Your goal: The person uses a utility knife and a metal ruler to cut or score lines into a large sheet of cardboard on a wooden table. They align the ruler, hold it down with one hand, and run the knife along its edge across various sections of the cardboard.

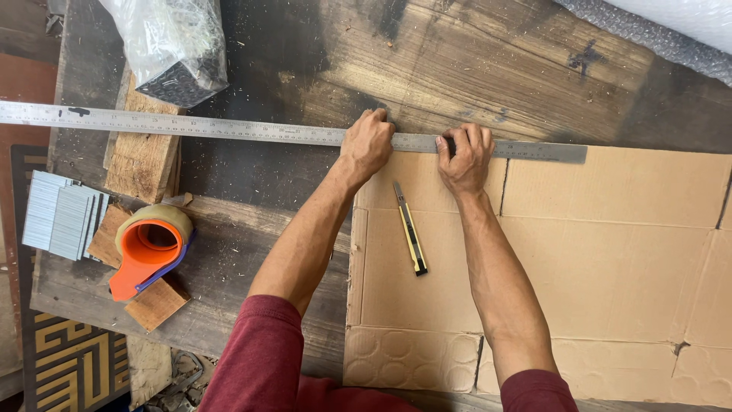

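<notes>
Head view: a long steel ruler is laid across the dark wooden workbench, its right part resting along the far edge of a flattened cardboard sheet. The left hand is pressed down on the ruler at the cardboard's far left corner, fingers curled together over the rule's far edge. The right hand is set just beside it to the right, fingers slightly spread and bent over the ruler, the thumb on its near side. A yellow-and-black utility knife lies untouched on the cardboard between the two forearms, blade end pointing towards the ruler. To the left, an orange tape dispenser is seen on wood offcuts, with strips of grey staples beside it and a plastic bag at the far edge. Step judged in hand: alignment of the straightedge against the cardboard edge. The next move is judged to call for one hand holding the ruler firm while the other is freed for the knife.
</notes>
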